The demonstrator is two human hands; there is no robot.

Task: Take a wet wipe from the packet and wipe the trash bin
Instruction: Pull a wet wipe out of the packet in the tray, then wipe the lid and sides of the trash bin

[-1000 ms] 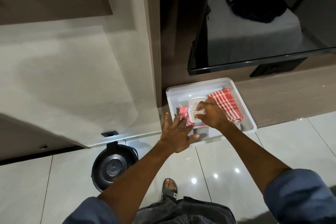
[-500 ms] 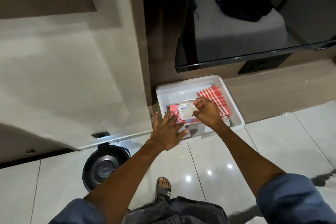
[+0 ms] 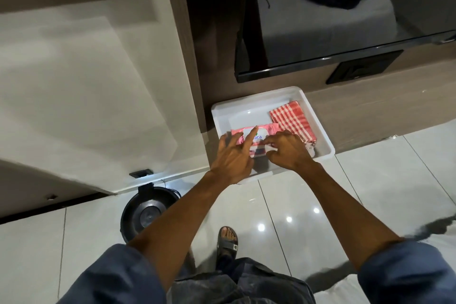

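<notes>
A pink wet wipe packet with a white oval lid lies in a white tray on the floor by the wall. My left hand rests on the packet's left end, fingers spread and the index finger on the lid. My right hand is at the packet's near right edge, where thumb and forefinger pinch a small white piece. I cannot tell whether that piece is a wipe or a flap. The black round trash bin stands on the floor to the lower left, partly behind my left forearm.
A folded red-and-white checked cloth lies in the tray's right half. A black TV screen hangs just above the tray on a wood panel. My sandalled foot stands on glossy white tiles. A white wall unit overhangs the bin.
The raised white lid now lies flat on the packet. My left hand has moved from the tray's front rim onto the packet. My right hand has shifted to the packet's near edge.
</notes>
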